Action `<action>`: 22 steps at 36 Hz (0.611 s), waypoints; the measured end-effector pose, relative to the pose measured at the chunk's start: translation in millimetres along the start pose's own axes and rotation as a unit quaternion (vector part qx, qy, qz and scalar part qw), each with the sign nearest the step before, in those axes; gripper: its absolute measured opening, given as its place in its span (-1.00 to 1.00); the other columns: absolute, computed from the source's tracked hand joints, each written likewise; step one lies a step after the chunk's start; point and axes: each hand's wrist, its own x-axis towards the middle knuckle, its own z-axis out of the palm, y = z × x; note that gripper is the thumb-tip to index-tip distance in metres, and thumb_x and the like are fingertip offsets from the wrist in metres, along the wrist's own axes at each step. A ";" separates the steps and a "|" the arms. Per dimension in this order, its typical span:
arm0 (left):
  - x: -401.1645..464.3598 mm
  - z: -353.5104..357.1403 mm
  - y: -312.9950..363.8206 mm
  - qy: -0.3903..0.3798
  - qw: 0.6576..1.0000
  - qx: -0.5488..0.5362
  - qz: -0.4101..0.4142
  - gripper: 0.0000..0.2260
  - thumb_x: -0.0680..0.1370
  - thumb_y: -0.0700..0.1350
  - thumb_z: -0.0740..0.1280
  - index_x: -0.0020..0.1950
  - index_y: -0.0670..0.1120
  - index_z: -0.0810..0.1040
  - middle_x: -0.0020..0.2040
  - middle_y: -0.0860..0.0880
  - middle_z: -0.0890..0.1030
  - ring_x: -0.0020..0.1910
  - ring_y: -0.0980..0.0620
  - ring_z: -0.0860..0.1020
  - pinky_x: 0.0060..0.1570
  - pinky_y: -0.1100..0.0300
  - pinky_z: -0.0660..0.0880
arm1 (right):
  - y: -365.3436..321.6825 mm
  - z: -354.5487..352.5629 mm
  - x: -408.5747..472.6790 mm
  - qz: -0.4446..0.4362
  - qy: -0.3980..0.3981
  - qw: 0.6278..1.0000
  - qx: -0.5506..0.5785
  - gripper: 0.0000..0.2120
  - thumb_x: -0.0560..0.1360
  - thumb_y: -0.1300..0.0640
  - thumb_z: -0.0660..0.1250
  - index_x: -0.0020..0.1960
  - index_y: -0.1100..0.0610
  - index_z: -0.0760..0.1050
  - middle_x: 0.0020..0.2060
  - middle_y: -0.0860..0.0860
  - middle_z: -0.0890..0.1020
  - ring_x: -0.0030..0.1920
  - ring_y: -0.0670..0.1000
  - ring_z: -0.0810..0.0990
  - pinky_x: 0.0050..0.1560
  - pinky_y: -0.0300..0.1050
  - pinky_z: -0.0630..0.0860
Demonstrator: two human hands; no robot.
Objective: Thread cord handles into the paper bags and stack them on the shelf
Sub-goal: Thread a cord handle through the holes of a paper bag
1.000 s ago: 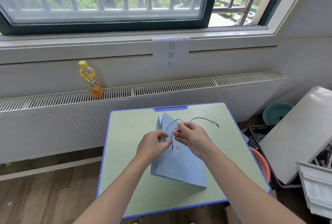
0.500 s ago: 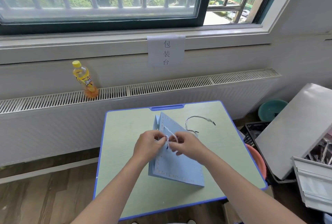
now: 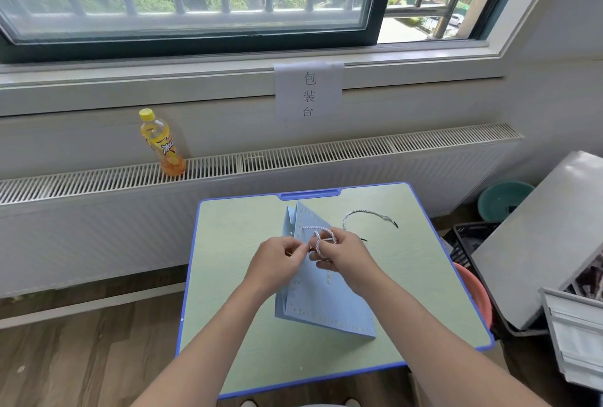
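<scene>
A flat light-blue paper bag [image 3: 326, 305] lies on the green table [image 3: 235, 243], its open top toward the window. A white twisted cord [image 3: 321, 236] is looped over the bag's upper part. My left hand [image 3: 277, 259] pinches one end of this cord. My right hand [image 3: 346, 256] holds the loop, which wraps round its fingers. A second loose cord [image 3: 368, 215] lies on the table just beyond my right hand.
An orange drink bottle [image 3: 163, 143] stands on the radiator ledge at the left. A paper sign [image 3: 308, 93] hangs under the window sill. Right of the table are a grey board [image 3: 548, 236], a black crate [image 3: 470, 240], a teal basin [image 3: 502, 201] and an orange basin [image 3: 473, 289].
The cord that arched above the bag has been drawn into a small loop round my right fingers. Both hands stayed over the bag's upper part. The loose second cord now lies clear on the table.
</scene>
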 end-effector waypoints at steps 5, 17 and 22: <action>0.6 0.6 1.7 -0.001 1.000 0.002 -0.006 -0.77 0.57 -0.01 0.33 -0.18 -0.08 0.67 -0.36 0.06 0.58 -0.38 0.14 0.43 -0.28 0.19 0.36 | -0.5 -1.1 0.9 0.018 0.029 0.999 0.026 -0.95 0.55 0.19 0.37 0.00 0.15 0.56 -0.17 -0.04 0.71 -0.24 -0.10 0.66 -0.19 -0.20 0.53; 5.2 6.8 8.4 -0.006 0.999 0.047 -0.003 -0.84 0.56 -0.07 0.34 -0.18 -0.01 0.66 -0.25 0.11 0.64 -0.24 0.10 0.54 -0.16 0.16 0.47 | 3.6 -12.5 -0.7 0.034 0.006 0.999 0.007 -0.93 0.53 0.18 0.37 -0.01 0.13 0.60 -0.13 -0.05 0.69 -0.21 -0.09 0.61 -0.17 -0.20 0.53; 8.8 4.5 6.7 0.012 0.996 0.089 -0.015 -0.85 0.58 -0.11 0.32 -0.09 -0.06 0.68 -0.15 0.07 0.66 -0.11 0.06 0.59 -0.05 0.13 0.53 | 3.4 -34.6 4.1 0.047 0.033 0.995 -0.082 -0.80 0.51 0.30 0.25 0.00 0.10 0.59 -0.05 0.02 0.64 -0.18 -0.07 0.56 -0.13 -0.19 0.51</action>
